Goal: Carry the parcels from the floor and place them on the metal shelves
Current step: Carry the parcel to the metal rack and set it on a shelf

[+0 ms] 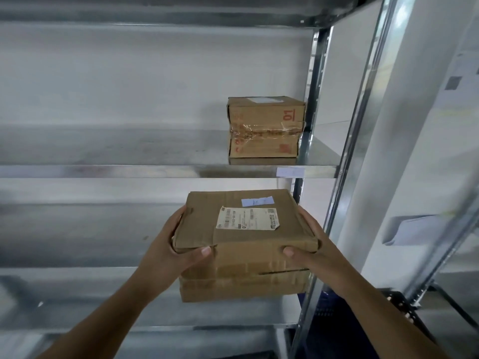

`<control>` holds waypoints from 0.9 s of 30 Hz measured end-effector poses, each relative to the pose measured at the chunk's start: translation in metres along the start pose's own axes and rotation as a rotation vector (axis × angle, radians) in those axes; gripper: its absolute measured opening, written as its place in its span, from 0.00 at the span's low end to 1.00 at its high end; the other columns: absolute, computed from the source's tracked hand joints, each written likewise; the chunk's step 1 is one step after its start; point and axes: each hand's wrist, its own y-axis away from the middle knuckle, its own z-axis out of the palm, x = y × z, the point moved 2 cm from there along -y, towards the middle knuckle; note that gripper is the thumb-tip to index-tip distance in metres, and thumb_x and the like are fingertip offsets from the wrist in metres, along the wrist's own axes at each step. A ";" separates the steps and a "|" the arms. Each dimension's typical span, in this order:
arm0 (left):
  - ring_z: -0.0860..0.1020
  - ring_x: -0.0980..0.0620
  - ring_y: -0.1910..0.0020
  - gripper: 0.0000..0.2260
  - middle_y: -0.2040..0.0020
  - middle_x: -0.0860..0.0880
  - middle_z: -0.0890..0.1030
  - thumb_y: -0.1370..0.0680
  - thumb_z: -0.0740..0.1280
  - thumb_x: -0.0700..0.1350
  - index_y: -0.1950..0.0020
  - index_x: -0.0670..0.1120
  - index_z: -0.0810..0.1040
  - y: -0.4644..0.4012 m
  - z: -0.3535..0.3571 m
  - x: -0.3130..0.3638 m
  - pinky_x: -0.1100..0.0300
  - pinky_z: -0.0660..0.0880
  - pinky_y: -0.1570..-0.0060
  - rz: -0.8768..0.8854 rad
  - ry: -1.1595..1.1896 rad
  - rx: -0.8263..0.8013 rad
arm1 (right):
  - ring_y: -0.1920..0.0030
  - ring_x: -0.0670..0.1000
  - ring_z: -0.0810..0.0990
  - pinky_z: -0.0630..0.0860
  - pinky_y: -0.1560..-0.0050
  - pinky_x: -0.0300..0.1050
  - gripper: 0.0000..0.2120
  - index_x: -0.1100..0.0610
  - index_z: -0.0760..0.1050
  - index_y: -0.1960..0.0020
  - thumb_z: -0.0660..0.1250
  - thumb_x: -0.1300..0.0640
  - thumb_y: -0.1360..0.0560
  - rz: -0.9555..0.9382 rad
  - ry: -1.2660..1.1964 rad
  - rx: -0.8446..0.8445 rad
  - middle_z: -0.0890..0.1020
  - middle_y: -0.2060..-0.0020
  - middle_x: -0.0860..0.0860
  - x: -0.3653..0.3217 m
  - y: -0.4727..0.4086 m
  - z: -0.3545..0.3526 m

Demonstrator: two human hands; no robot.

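I hold a brown cardboard parcel with a white shipping label and a blue sticker on top, in front of the metal shelves. My left hand grips its left side, thumb on the front edge. My right hand grips its right side the same way. The parcel hangs just below the front edge of the middle shelf, level with the gap above the lower shelf. A second taped brown parcel marked "01" sits on the middle shelf at its right end, near the upright.
A steel upright post runs along the right side of the shelving, close to my right hand. White wall and a white column stand to the right. The shelf boards stretch to the left. A dark blue object lies low behind the post.
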 end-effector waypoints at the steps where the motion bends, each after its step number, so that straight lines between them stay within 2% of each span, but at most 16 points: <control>1: 0.78 0.65 0.35 0.37 0.35 0.68 0.78 0.36 0.78 0.58 0.29 0.68 0.69 -0.004 0.004 -0.001 0.60 0.80 0.42 -0.005 -0.006 0.006 | 0.36 0.41 0.83 0.83 0.39 0.46 0.51 0.33 0.61 0.20 0.83 0.52 0.36 0.004 -0.008 -0.013 0.82 0.34 0.34 0.004 -0.007 -0.005; 3: 0.78 0.63 0.35 0.37 0.35 0.67 0.78 0.35 0.78 0.57 0.28 0.68 0.69 -0.013 0.012 -0.002 0.57 0.80 0.41 -0.008 -0.018 0.003 | 0.35 0.43 0.83 0.83 0.40 0.46 0.51 0.35 0.61 0.20 0.83 0.54 0.35 0.009 -0.006 -0.047 0.82 0.35 0.35 0.011 -0.021 -0.013; 7: 0.79 0.50 0.31 0.35 0.31 0.54 0.80 0.30 0.79 0.51 0.25 0.57 0.70 -0.045 0.026 -0.017 0.43 0.81 0.38 -0.001 -0.022 -0.056 | 0.30 0.49 0.81 0.80 0.32 0.60 0.54 0.36 0.61 0.20 0.85 0.47 0.39 0.010 0.021 -0.081 0.80 0.31 0.41 0.028 -0.057 -0.028; 10: 0.79 0.47 0.32 0.36 0.30 0.50 0.80 0.29 0.81 0.45 0.24 0.53 0.71 -0.074 0.037 -0.037 0.41 0.80 0.38 0.004 -0.020 -0.053 | 0.31 0.49 0.81 0.78 0.30 0.61 0.57 0.37 0.59 0.18 0.86 0.45 0.40 0.027 0.037 -0.082 0.80 0.31 0.42 0.046 -0.084 -0.036; 12: 0.80 0.47 0.33 0.35 0.32 0.49 0.81 0.29 0.80 0.38 0.25 0.51 0.72 -0.095 0.044 -0.054 0.43 0.81 0.38 0.010 -0.008 -0.071 | 0.32 0.48 0.81 0.78 0.29 0.59 0.59 0.38 0.58 0.18 0.86 0.44 0.42 0.051 0.033 -0.059 0.80 0.30 0.42 0.059 -0.101 -0.040; 14: 0.81 0.49 0.35 0.36 0.33 0.49 0.82 0.30 0.80 0.35 0.25 0.50 0.72 -0.113 0.050 -0.072 0.43 0.81 0.38 -0.013 0.020 -0.066 | 0.32 0.47 0.81 0.79 0.30 0.56 0.58 0.40 0.58 0.18 0.86 0.47 0.41 0.060 0.042 -0.042 0.80 0.31 0.42 0.073 -0.117 -0.042; 17: 0.81 0.49 0.34 0.36 0.33 0.48 0.81 0.31 0.80 0.36 0.26 0.49 0.73 -0.137 0.063 -0.097 0.46 0.81 0.39 0.003 0.030 -0.076 | 0.38 0.41 0.84 0.83 0.40 0.44 0.48 0.43 0.63 0.21 0.84 0.59 0.34 0.041 0.044 -0.036 0.84 0.39 0.37 0.093 -0.139 -0.047; 19: 0.80 0.49 0.33 0.35 0.33 0.48 0.81 0.30 0.80 0.34 0.26 0.49 0.73 -0.151 0.072 -0.112 0.49 0.82 0.39 0.011 0.028 -0.089 | 0.41 0.37 0.84 0.83 0.46 0.38 0.44 0.43 0.62 0.23 0.80 0.67 0.29 0.036 0.036 -0.025 0.84 0.41 0.40 0.105 -0.152 -0.049; 21: 0.79 0.47 0.33 0.35 0.32 0.46 0.81 0.30 0.79 0.32 0.25 0.47 0.72 -0.163 0.081 -0.129 0.48 0.82 0.39 0.007 0.034 -0.112 | 0.39 0.41 0.85 0.83 0.46 0.39 0.43 0.45 0.64 0.23 0.77 0.71 0.28 0.045 0.022 -0.035 0.84 0.38 0.43 0.122 -0.163 -0.052; 24: 0.79 0.47 0.33 0.36 0.32 0.46 0.80 0.30 0.78 0.31 0.24 0.47 0.71 -0.179 0.093 -0.155 0.50 0.82 0.40 0.010 0.038 -0.131 | 0.37 0.45 0.84 0.83 0.45 0.41 0.42 0.46 0.65 0.23 0.76 0.72 0.28 0.058 0.018 -0.055 0.84 0.36 0.46 0.148 -0.179 -0.055; 27: 0.81 0.50 0.34 0.36 0.34 0.49 0.82 0.29 0.77 0.29 0.25 0.48 0.71 -0.189 0.107 -0.177 0.53 0.83 0.42 -0.021 0.064 -0.140 | 0.37 0.45 0.85 0.83 0.45 0.40 0.41 0.46 0.67 0.24 0.76 0.73 0.28 0.066 -0.013 -0.056 0.86 0.39 0.44 0.171 -0.195 -0.056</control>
